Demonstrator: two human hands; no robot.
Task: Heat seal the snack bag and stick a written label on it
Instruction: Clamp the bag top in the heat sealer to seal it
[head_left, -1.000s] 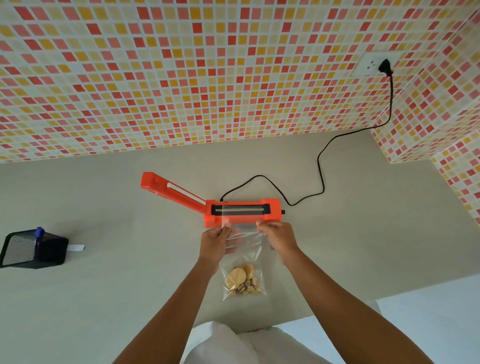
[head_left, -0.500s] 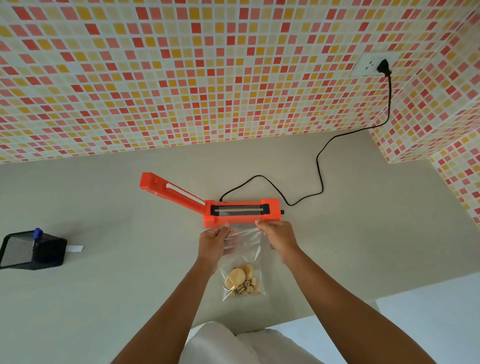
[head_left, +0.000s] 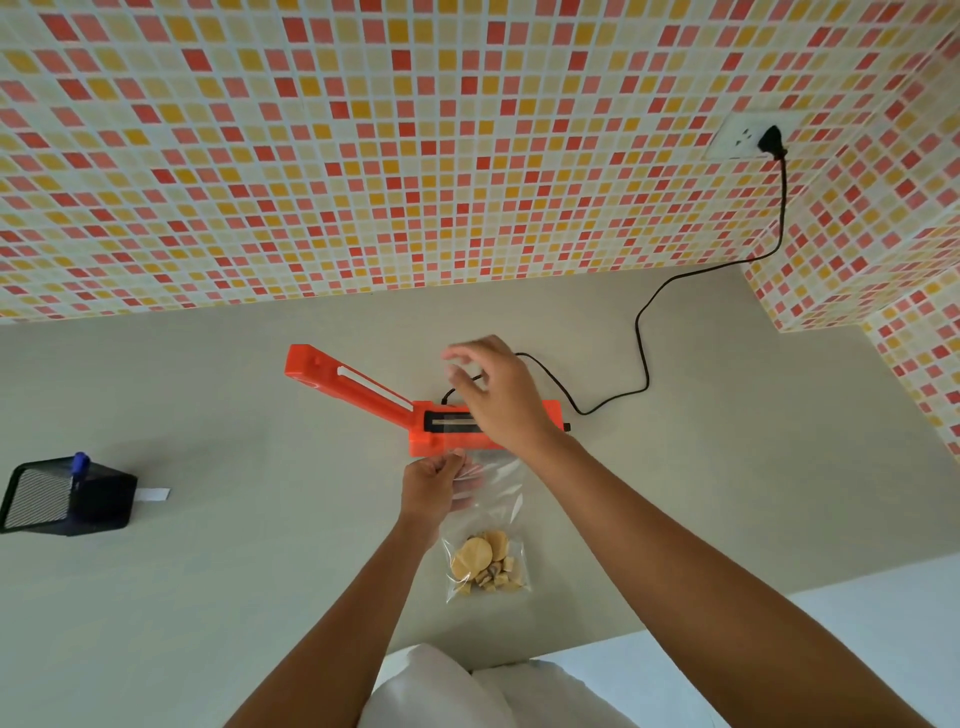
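One hand alone is now kept on the snack bag (head_left: 492, 512), laid on the table (head_left: 208, 597) just below the orange heat sealer (head_left: 422, 440) at frame centre: its upper left corner is pinched by the left hand (head_left: 434, 486). The right hand (head_left: 498, 397) has been lifted off and is held open, fingers spread, over the sealer; lowering the raised arm (head_left: 356, 383) is judged next. The sealing strip (head_left: 448, 425) is partly covered, so the bag mouth's placement cannot be told.

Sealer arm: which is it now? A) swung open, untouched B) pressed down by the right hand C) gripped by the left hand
A: the sealer arm juts open up-left of the base; the right hand is over the base, the left hand pinches the snack bag.
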